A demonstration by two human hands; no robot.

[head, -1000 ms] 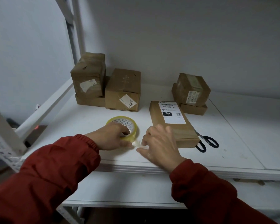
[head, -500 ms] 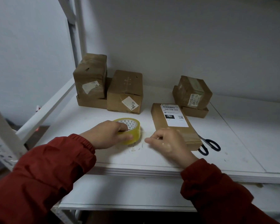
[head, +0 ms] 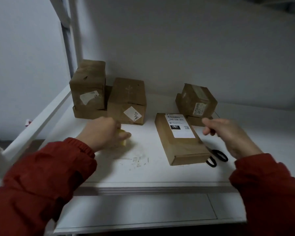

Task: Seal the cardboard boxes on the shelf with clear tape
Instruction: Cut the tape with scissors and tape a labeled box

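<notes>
Gripping a roll of clear, yellow-tinted packing tape (head: 124,139) against the white metal shelf (head: 160,174), a person's left hand (head: 104,132) curled its fingers (head: 126,134) over the ring and hid most of it. The right hand (head: 228,137) hovered loose and empty just beside a flat brown cardboard box with a white shipping label (head: 179,142), near black-handled scissors (head: 217,157). The roll looked light and stiff, probably slick on its sides, and best taken through the core with a thumb on the rim; its free end could not be made out. The labelled box seemed light and rigid, easiest steadied by pressing flat on its top. Further back, near the pale grey wall (head: 194,48), stood a tall dented carton (head: 88,87), a squat carton with a torn sticker (head: 128,101) and a small tilted carton (head: 197,100), the first and last resting on flatter boxes. Scuffs and scraps (head: 136,161) flecked the shelf near its front edge, and a white upright (head: 75,40) rose at the left.
</notes>
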